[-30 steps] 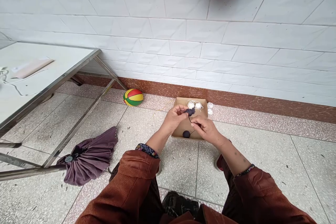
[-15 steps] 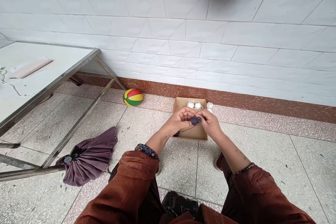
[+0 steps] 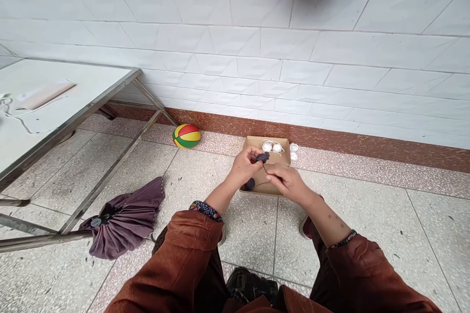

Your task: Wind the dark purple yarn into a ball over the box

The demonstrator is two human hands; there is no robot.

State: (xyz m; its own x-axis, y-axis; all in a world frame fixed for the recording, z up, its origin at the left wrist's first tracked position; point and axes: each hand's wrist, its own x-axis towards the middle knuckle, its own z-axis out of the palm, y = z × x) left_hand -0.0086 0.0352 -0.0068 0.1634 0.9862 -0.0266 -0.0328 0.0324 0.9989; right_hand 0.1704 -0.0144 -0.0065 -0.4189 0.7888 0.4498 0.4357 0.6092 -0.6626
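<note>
1. Head view, hands: the left hand (image 3: pixel 244 164) has its fingers clasped on a dark yarn bundle (image 3: pixel 262 157) above the cardboard box (image 3: pixel 270 190); the right hand (image 3: pixel 290 181) pinches the dark strand (image 3: pixel 265 168) hanging from it.
2. In the box, a dark ball (image 3: pixel 249 184) lies near the front left, partly behind the left wrist, and white balls (image 3: pixel 267 146) with loose thread sit at the back.
3. Around it: white round items (image 3: pixel 293 147) just outside its right side, a striped ball (image 3: pixel 186 136) to the left, purple pleated fabric (image 3: pixel 128 220) beside a metal frame (image 3: pixel 106 176), and a tabletop (image 3: pixel 99 76) carrying a pale flat object (image 3: pixel 47 95).
4. Edges and room: the tiled wall (image 3: pixel 220 5) limits reach behind the box; speckled floor (image 3: pixel 367 205) spreads widely to the right; the person's legs flank the near side.
</note>
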